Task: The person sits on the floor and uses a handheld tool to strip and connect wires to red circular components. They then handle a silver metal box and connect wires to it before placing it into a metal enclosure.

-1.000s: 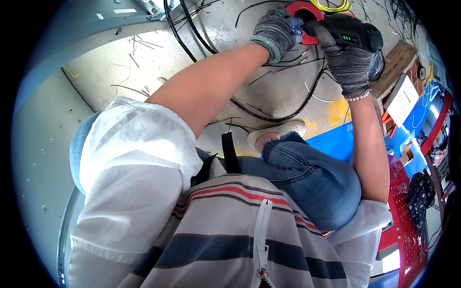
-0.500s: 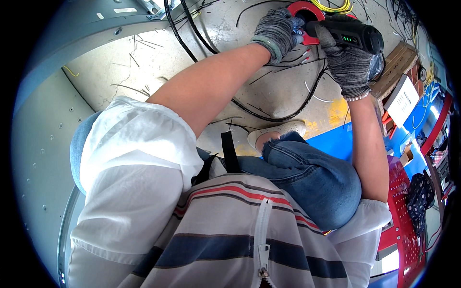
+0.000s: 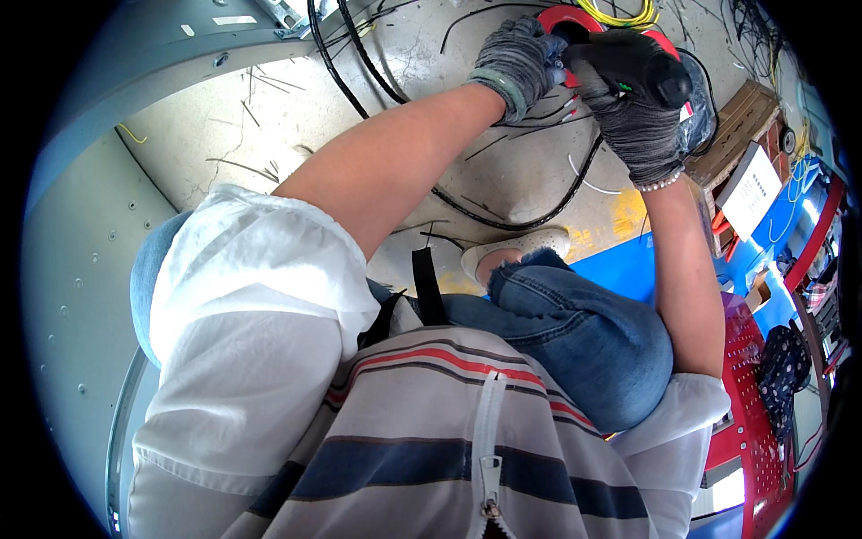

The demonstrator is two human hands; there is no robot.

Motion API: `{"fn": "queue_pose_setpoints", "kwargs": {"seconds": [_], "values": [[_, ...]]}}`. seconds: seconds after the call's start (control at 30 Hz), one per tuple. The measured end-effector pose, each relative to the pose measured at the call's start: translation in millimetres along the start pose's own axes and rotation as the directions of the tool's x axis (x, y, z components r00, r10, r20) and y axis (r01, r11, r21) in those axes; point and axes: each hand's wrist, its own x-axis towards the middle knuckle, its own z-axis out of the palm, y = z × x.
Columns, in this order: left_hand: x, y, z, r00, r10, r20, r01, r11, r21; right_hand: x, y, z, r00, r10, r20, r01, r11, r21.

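Here, two gloves, right hand clasping one black tool, left hand, hold unclear

At right, a white sheet showed beside a wooden crate; below, a dark dotted bundle appeared beside a red perforated panel.

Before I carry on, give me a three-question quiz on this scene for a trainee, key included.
1. Which of the person's hands grips the black handheld tool?
2. True or false: the beaded bracelet is worn on the left wrist.
3. What colour is the coil of wire on the floor near the tool? a) white b) yellow c) blue

Key:
1. The right hand.
2. False: the beaded bracelet is on the right.
3. b
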Motion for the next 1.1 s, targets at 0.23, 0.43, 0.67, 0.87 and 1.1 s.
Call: {"fn": "queue_pose_setpoints", "kwargs": {"seconds": [0.23,0.43,0.67,0.87,1.1], "values": [[2,-7,3,1.0,-0.004,0.028,0.008,0.993,-0.121,11,-12,-8,0.995,0.095,0.021,-0.096,0.936,0.34],[-2,-9,3,1.0,0.016,-0.023,-0.019,0.986,-0.167,-7,3,-63,0.935,0.282,-0.214,-0.233,0.946,0.226],[-1,-12,2,1.0,0.013,-0.006,-0.014,0.999,-0.052,-67,21,-64,0.681,0.671,-0.292,-0.437,0.693,0.574],[-13,-4,5,0.905,-0.412,0.107,0.424,0.854,-0.3,-81,14,-59,0.602,0.736,-0.309,-0.406,0.615,0.676],[-16,-26,44,0.783,-0.332,0.526,0.593,0.654,-0.469,-95,28,-56,0.607,0.729,-0.315,-0.422,0.632,0.65]]}}
